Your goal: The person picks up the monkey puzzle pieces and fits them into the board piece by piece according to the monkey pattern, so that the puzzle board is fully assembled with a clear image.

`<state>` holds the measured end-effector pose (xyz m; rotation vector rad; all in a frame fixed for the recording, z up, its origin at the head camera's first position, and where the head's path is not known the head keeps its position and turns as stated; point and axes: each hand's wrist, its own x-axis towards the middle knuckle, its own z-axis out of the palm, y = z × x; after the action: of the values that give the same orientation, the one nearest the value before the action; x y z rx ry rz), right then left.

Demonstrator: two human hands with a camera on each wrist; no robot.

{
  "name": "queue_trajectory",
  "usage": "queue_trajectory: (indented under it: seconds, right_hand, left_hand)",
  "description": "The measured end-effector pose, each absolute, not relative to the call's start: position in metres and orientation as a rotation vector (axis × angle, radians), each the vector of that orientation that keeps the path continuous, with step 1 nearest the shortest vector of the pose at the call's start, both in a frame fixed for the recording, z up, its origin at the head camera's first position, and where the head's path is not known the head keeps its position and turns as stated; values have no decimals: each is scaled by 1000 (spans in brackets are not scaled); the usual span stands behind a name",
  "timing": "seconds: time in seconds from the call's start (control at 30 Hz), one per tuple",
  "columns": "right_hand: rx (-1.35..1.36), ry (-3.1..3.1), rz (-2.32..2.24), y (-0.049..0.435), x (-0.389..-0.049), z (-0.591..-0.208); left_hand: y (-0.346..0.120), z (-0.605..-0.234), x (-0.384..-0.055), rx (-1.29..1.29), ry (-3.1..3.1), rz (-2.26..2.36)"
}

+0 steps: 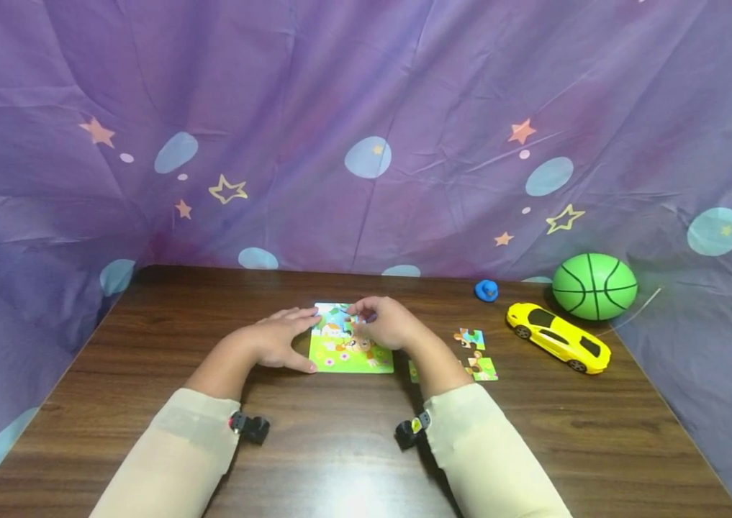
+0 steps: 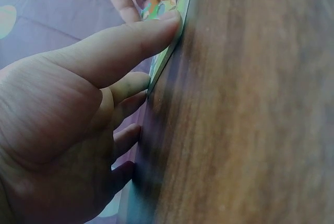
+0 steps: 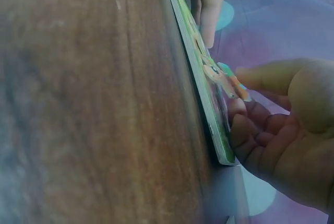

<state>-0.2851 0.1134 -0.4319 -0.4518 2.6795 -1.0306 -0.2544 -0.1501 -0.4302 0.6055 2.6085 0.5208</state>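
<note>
A jigsaw puzzle board (image 1: 346,365) with a bright cartoon picture lies flat on the table, between both hands. The left hand (image 1: 278,340) is spread along its left side, fingers extended. In the left wrist view its thumb (image 2: 151,31) rests over the board's near edge, the other fingertips at the side. Over the board's upper right, the right hand (image 1: 391,324) pinches a small puzzle piece (image 3: 237,84) between thumb and fingers. That piece is tilted, close over the printed surface. The right hand covers part of the picture in the head view.
Loose puzzle pieces (image 1: 471,339) lie right of the board, some partly hidden by the right forearm. Farther right stand a yellow toy car (image 1: 556,337), a green ball (image 1: 594,286) and a small blue rubber duck (image 1: 486,291). A purple curtain (image 1: 314,129) hangs behind the wooden table (image 1: 327,446).
</note>
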Motion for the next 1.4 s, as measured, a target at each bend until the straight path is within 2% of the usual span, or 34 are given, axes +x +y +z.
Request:
queue_trajectory:
  seconds: [1.4]
  right_hand:
    - [-611, 2686, -699, 110, -286, -431]
  left_hand:
    - [-151, -429, -253, 606, 2608, 531]
